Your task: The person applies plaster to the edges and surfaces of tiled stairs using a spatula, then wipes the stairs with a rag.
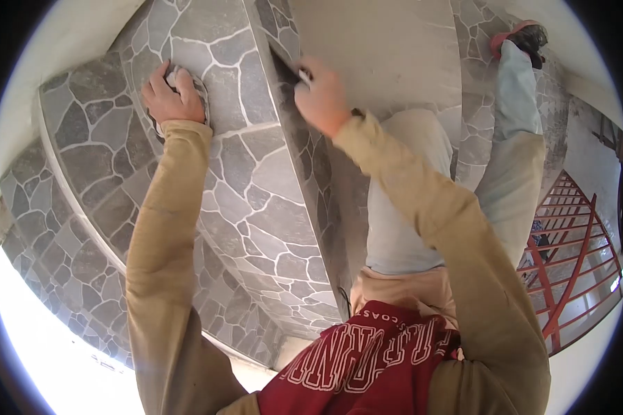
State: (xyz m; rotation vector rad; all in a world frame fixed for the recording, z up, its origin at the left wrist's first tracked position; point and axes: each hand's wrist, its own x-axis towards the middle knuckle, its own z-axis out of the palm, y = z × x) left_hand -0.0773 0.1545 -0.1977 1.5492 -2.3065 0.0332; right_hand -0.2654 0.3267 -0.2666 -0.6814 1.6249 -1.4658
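Left hand [173, 93] presses a sponge [187, 81] flat on the stone step [256, 180]; right hand [322, 97], at 3 o'clock from it, grips a dark tool [284, 69] along the step's edge.

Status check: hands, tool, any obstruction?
Left hand pressing gray pad on stone-tile step. Right hand gripping dark tool at step edge. Nothing in the way.
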